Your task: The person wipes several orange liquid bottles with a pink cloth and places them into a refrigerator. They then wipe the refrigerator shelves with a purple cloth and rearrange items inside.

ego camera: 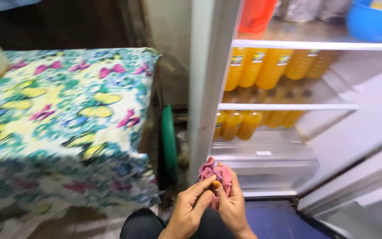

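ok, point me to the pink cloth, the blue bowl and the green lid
pink cloth (219,175), head view, bunched top above the fingers
blue bowl (370,24), head view, outer side wall
green lid (169,141), head view, edge-on rim

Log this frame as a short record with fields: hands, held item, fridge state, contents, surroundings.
hands: left hand and right hand together, low centre
held item: crumpled pink cloth, gripped by both
fridge state: fridge door open
contents: bottles of orange liquid on two shelves; blue bowl on the top shelf
surroundings: table under a butterfly-print cloth at left
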